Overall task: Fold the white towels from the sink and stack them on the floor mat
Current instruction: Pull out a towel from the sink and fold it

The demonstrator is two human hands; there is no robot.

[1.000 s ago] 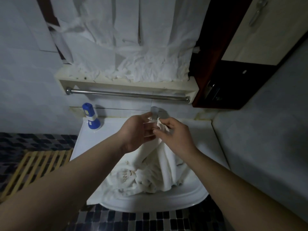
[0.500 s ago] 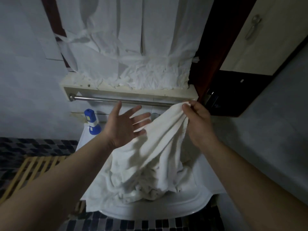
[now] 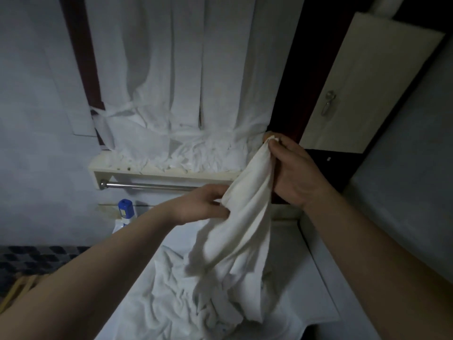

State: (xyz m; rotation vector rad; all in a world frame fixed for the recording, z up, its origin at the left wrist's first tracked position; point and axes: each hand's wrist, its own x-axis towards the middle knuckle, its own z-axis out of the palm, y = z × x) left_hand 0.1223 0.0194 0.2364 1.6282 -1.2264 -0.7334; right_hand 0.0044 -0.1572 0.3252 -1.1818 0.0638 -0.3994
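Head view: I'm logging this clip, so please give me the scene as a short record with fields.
right hand: pinches the towel by its top corner
left hand: grips the towel's edge lower down
towel: lifted, unfolded, hanging down over the pile
pile: crumpled white towels in the sink
bottle: blue cap, left of the sink, below the rail
mat: wooden slats, lower left, only a corner in view
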